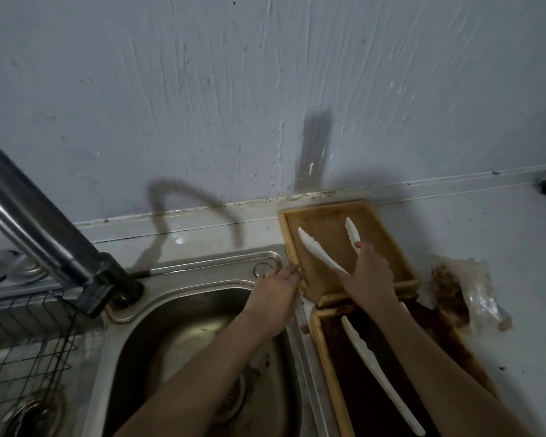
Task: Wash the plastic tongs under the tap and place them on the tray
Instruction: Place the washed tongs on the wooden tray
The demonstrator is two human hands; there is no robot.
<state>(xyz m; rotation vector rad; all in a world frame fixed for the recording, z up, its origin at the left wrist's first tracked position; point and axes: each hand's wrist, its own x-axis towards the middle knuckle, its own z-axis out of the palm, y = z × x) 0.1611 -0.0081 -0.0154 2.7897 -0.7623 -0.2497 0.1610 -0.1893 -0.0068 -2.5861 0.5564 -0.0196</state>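
The right hand (368,272) is closed around the white plastic tongs (320,247), whose spread arms lie over the far brown wooden tray (388,244). The left hand (278,291), fingers loosely open, touches that tray's left edge, beside the steel sink (177,310).

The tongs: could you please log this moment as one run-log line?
phase: placing | right hand: holding white tongs over far wooden tray | left hand: fingertips on tray's left edge | second tongs: in near tray
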